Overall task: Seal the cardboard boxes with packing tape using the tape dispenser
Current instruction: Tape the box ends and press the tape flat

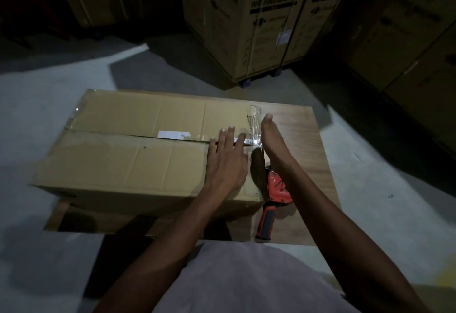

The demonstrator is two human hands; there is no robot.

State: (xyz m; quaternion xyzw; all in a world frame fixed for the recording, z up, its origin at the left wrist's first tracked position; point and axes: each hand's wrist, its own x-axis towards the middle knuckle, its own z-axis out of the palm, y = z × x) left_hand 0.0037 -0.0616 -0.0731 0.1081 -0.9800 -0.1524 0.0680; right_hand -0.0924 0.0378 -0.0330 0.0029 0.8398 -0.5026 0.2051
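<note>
A brown cardboard box (138, 155) lies flat in front of me with its top flaps closed. Clear packing tape (255, 125) runs across its right end, and another strip shows at the left end of the seam. My left hand (228, 157) lies flat on the box top, fingers straight, over the right end of the seam. My right hand (272, 140) presses edge-on with straight fingers against the tape at the box's right edge. The red and black tape dispenser (274, 196) lies on the board beside the box, under my right forearm, with no hand on it.
The box sits on a wood-grain board (311, 145) and flattened cardboard (74, 221) on a grey floor. Tall printed appliance cartons (261, 21) stand behind, with more cartons (404, 36) in shadow at the right and back left.
</note>
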